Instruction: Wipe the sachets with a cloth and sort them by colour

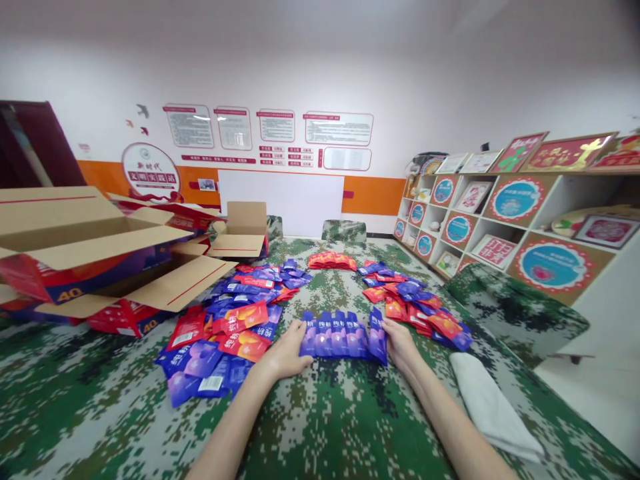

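Several purple packets [340, 335] stand side by side in an overlapping row on the camouflage tablecloth [320, 413], with pale writing on their fronts. My left hand [287, 352] grips the left end of this row, thumb low along the front edge. At the other end, my right hand [399, 341] pinches a single purple packet [377, 337], slightly apart from the others. The fingertips behind the packets are hidden. Loose red and purple packets [245, 317] lie heaped beside my left hand. A second mixed heap [413, 300] spreads beyond my right hand.
A fanned row of red packets [333, 261] lies farther back. Opened cardboard boxes [95, 240] crowd the left side, near a smaller open box [245, 227]. A folded white cloth [493, 403] rests at right. Draped chairs [515, 310] and shelves [500, 220] stand beyond the table.
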Demonstrator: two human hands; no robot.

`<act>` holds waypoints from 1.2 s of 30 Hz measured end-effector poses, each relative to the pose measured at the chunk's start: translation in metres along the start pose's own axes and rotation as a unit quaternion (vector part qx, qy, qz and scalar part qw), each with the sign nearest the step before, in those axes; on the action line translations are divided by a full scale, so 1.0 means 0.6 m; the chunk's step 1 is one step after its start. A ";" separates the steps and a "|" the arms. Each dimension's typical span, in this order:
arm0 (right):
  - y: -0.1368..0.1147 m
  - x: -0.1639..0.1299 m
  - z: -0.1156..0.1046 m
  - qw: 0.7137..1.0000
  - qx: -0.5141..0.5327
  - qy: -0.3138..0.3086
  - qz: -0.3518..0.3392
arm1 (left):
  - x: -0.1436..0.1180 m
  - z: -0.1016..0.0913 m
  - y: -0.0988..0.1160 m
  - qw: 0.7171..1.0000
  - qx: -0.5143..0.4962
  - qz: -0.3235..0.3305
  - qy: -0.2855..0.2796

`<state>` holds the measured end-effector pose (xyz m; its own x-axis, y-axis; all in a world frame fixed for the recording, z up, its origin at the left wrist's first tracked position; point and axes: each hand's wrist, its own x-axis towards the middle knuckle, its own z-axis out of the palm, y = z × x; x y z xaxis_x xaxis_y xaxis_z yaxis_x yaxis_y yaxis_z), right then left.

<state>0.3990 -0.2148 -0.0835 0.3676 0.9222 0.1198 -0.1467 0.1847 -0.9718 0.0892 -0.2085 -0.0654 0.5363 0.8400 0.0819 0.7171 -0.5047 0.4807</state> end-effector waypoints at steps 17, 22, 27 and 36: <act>0.000 0.025 0.003 0.833 -0.535 -0.049 -0.132 | 0.003 0.030 -0.008 0.999 -0.040 0.029 0.020; 0.001 0.010 -0.005 0.798 -0.576 -0.032 -0.177 | 0.001 0.019 0.005 0.998 -0.001 0.062 0.034; -0.014 -0.036 -0.004 0.793 -0.525 -0.188 -0.244 | 0.006 0.010 0.047 0.993 0.030 0.109 0.033; 0.012 -0.041 -0.011 0.781 -0.539 -0.237 -0.208 | 0.054 0.048 0.127 0.980 0.068 0.188 -0.020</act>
<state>0.3948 -0.2383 -0.0950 -0.2406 0.9282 0.2838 0.8479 0.3433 -0.4040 0.1740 -0.2255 -0.0512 0.7891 0.5823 0.1955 0.5165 -0.8013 0.3018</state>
